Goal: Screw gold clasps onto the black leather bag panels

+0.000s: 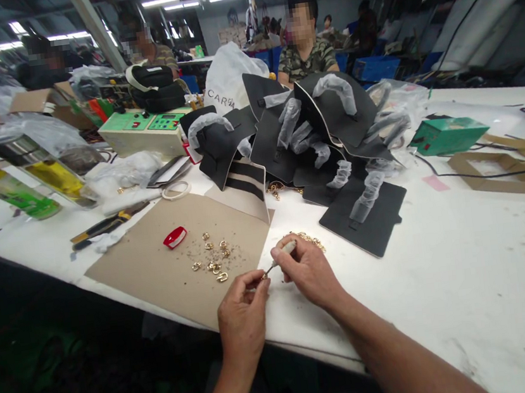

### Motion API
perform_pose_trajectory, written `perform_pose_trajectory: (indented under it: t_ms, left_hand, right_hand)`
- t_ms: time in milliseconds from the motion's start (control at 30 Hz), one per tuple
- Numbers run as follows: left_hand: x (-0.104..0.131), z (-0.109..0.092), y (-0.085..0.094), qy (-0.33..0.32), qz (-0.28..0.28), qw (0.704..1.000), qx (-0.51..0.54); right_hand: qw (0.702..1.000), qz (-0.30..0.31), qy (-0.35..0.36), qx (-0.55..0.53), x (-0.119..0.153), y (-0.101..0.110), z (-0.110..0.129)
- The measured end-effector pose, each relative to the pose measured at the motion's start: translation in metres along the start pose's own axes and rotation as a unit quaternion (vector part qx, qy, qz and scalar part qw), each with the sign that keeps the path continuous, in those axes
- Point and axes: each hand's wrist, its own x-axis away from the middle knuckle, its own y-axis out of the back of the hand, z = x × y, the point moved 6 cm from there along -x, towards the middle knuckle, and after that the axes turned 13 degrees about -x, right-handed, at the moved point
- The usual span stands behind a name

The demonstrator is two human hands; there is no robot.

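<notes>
My left hand [243, 310] pinches a small gold-coloured metal piece [264, 276] between thumb and fingers, near the table's front edge. A small screwdriver [284, 252] with a pale handle is gripped in my right hand [311, 273]; its thin shaft points at the piece in my left hand. On the brown cardboard sheet [140, 256] to the left lie several gold metal fittings [222, 277] among small dark screws or bits. A red oval piece [174, 238] rests there too. Behind my right hand is a pile of gold fittings [312, 240].
Black panels [370, 215] with plastic-wrapped handles are heaped beyond my hands. To the left are a cutter-like tool [110, 223], a tape ring [176, 190], a green-and-cream machine [144, 131] and bottles [8, 189]. A green box [449, 134] stands right. A person [306, 54] sits opposite.
</notes>
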Motion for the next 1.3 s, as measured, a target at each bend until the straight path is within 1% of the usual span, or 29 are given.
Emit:
perform_pose_trajectory:
  t_ms: [100, 267, 433, 500, 567, 633, 700, 767, 800, 833, 900, 967, 1033, 1067, 1100, 1133, 1167, 1233, 1300]
  left_hand:
    - [0.001, -0.002, 0.001, -0.007, -0.002, 1.0, 0.0]
    - [0.002, -0.003, 0.002, -0.021, -0.005, 1.0, 0.005]
    - [0.0, 0.006, -0.002, -0.003, -0.003, 1.0, 0.026]
    - [0.0, 0.009, -0.004, -0.006, -0.006, 0.999, 0.044]
    - [0.0, 0.011, -0.006, -0.012, -0.011, 0.998, 0.054]
    - [0.001, 0.01, -0.007, -0.011, -0.016, 0.998, 0.052]
    - [0.001, 0.008, -0.006, -0.005, -0.018, 0.999, 0.046]
    - [-0.002, 0.004, 0.0, -0.004, -0.025, 0.999, 0.041]
    - [-0.004, 0.002, 0.005, -0.006, -0.034, 0.999, 0.029]
    - [-0.008, 0.0, 0.013, -0.01, -0.048, 0.999, 0.005]
    - [-0.018, -0.005, 0.032, -0.029, -0.086, 0.993, -0.074]
    - [-0.027, -0.013, 0.05, -0.079, -0.132, 0.974, -0.168]
    - [-0.031, -0.025, 0.059, -0.156, -0.169, 0.944, -0.235]
    - [-0.03, -0.031, 0.058, -0.195, -0.178, 0.931, -0.253]
    - [-0.028, -0.036, 0.053, -0.229, -0.177, 0.921, -0.262]
    - [-0.024, -0.041, 0.044, -0.258, -0.164, 0.914, -0.266]
    - [-0.02, -0.046, 0.032, -0.282, -0.141, 0.91, -0.269]
    - [-0.01, -0.056, 0.002, -0.313, -0.078, 0.904, -0.28]
    - [-0.003, -0.066, -0.029, -0.315, -0.02, 0.896, -0.314]
  right_hand:
    - [1.0, 0.003, 0.002, -0.001, 0.0, -0.001, -0.002]
    - [0.999, 0.017, 0.017, 0.029, 0.0, -0.004, 0.001]
    - [0.996, 0.051, 0.056, 0.052, 0.001, -0.008, 0.011]
    - [0.997, 0.054, 0.045, 0.031, 0.001, -0.007, 0.009]
    - [0.999, 0.044, 0.009, -0.005, -0.001, -0.004, 0.004]
    - [0.998, 0.022, -0.025, -0.056, -0.003, 0.0, -0.002]
    - [0.99, -0.016, -0.042, -0.131, -0.006, 0.007, -0.006]
    - [0.973, -0.06, -0.048, -0.219, -0.01, 0.014, -0.008]
    - [0.962, -0.078, -0.048, -0.258, -0.012, 0.018, -0.009]
    - [0.951, -0.094, -0.046, -0.29, -0.014, 0.022, -0.009]
    - [0.935, -0.115, -0.04, -0.332, -0.017, 0.028, -0.007]
    - [0.926, -0.128, -0.035, -0.354, -0.018, 0.032, -0.004]
    - [0.921, -0.135, -0.032, -0.364, -0.018, 0.035, -0.001]
    - [0.92, -0.137, -0.029, -0.367, -0.018, 0.036, 0.0]
    - [0.919, -0.137, -0.026, -0.369, -0.018, 0.036, 0.002]
    - [0.919, -0.138, -0.022, -0.369, -0.018, 0.037, 0.003]
    - [0.918, -0.139, -0.018, -0.37, -0.017, 0.037, 0.005]
    - [0.917, -0.141, -0.013, -0.373, -0.017, 0.038, 0.007]
    - [0.913, -0.145, -0.015, -0.381, -0.017, 0.039, 0.008]
